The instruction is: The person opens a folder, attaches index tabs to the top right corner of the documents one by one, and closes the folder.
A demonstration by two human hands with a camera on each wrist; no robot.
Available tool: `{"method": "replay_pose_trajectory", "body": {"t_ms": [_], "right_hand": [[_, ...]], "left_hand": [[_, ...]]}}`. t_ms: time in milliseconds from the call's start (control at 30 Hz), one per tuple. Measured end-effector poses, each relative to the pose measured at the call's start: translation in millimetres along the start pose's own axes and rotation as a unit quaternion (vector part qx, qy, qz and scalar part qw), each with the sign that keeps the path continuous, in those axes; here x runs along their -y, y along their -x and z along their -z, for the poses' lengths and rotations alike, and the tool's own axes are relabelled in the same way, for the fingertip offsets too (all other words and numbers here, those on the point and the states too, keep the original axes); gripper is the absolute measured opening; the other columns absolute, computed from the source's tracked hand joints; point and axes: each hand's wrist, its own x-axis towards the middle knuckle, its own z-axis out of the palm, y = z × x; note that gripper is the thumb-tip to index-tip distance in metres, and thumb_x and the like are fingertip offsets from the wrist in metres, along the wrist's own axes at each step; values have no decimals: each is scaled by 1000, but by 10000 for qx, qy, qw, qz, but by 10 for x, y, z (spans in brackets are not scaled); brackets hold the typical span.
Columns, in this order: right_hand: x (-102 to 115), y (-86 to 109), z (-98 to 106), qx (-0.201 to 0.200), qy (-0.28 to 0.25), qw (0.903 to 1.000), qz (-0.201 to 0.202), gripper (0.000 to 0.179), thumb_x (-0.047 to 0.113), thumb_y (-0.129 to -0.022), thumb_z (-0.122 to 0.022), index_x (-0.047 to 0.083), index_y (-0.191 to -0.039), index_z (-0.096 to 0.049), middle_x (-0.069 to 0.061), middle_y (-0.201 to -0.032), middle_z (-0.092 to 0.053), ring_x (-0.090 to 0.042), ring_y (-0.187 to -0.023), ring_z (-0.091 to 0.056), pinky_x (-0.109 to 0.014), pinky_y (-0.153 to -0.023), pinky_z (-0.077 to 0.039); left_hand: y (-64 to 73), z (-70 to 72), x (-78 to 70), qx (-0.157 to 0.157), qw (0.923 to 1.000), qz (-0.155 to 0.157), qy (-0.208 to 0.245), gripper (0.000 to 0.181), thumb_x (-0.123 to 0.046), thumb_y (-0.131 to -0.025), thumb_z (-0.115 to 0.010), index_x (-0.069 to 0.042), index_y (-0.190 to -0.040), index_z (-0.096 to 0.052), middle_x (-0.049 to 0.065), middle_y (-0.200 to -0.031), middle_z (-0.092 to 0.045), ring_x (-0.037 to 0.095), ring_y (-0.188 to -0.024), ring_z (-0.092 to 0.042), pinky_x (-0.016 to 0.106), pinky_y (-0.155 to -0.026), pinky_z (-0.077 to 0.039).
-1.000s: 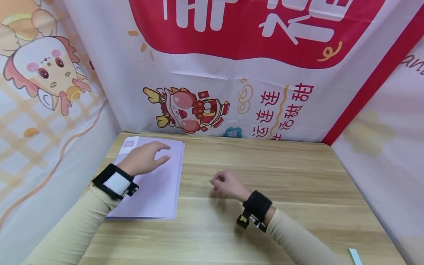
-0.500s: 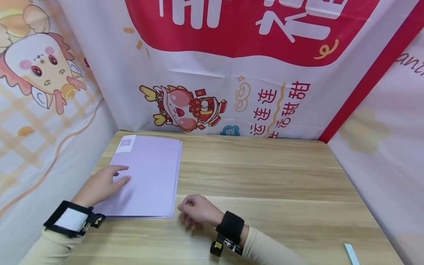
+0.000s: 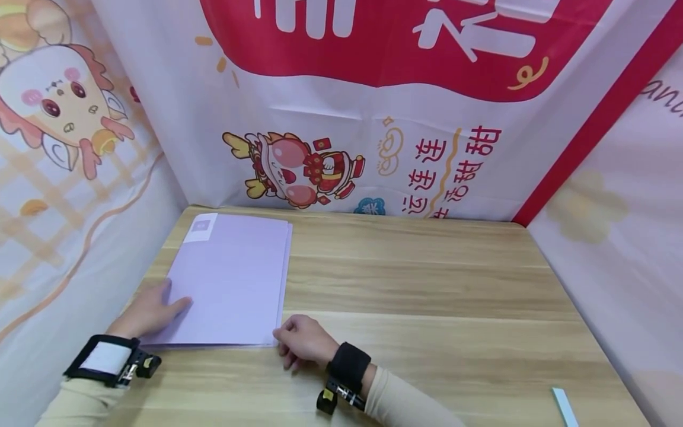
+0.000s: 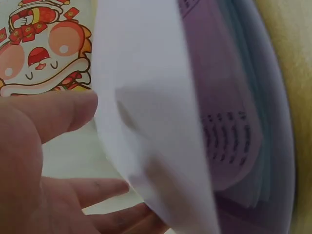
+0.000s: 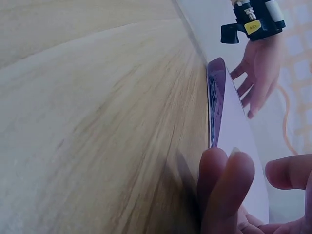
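A lilac document folder with a white label in its far left corner lies on the wooden table. Pale sheets with print show inside it in the left wrist view. My left hand is at the folder's left edge, thumb over the cover and fingers extended along the side. At the near right corner is my right hand, fingers loosely bent, fingertips right at the edge. In the right wrist view a gap shows between the right thumb and the fingers.
A pale blue strip lies near the table's front right. Printed cloth hangs behind the wooden table and down both sides. Each wrist wears a black strap with a small camera.
My left hand has come down and toward me, from over the folder to its left edge. My right hand has moved left and toward me to the near right corner.
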Motion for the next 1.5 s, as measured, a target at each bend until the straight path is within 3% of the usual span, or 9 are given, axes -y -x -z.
{"method": "replay_pose_trajectory", "body": {"t_ms": [333, 1067, 1267, 1367, 1500], "right_hand": [[13, -59, -48, -195, 146, 9996, -143, 20, 23, -101, -64, 7, -90, -65, -6, -70, -66, -16, -49, -62, -27, -42, -51], [41, -122, -114, -317, 251, 9991, -119, 24, 21, -101, -62, 5, -83, -66, -3, -65, -64, -13, -46, -60, -23, -40, -45], [62, -120, -130, -541, 37, 9985, 43, 11, 16, -99, -62, 5, -100, -61, -5, -70, -68, -13, -46, -58, -23, -40, -45], [72, -120, -141, -613, -116, 9981, -1, 15, 16, -99, -63, 7, -110, -57, -5, -74, -69, -13, -47, -58, -23, -41, -45], [59, -161, -149, -530, -315, 9981, -3, 11, 15, -99, -62, 4, -102, -61, -4, -74, -68, -12, -49, -58, -22, -41, -44]], "left_hand": [[-19, -118, 74, 4, 9997, 67, -218, 86, -38, -102, -56, 31, -141, -22, 57, -137, -26, 70, -127, -30, 73, -105, -30], [30, -138, 52, 19, 9994, 228, -269, 87, -40, -104, -53, 29, -144, -18, 56, -140, -21, 69, -130, -26, 73, -107, -27], [45, -130, 31, 23, 9994, 252, -219, 87, -39, -104, -53, 28, -145, -16, 55, -141, -20, 68, -131, -25, 72, -108, -26], [50, -135, 22, 9, 9994, 267, -213, 86, -38, -104, -54, 28, -145, -16, 55, -141, -20, 68, -131, -25, 72, -108, -26], [54, -145, 23, -23, 9994, 256, -213, 85, -37, -104, -54, 28, -145, -17, 55, -141, -21, 68, -131, -26, 72, -108, -26]]}}
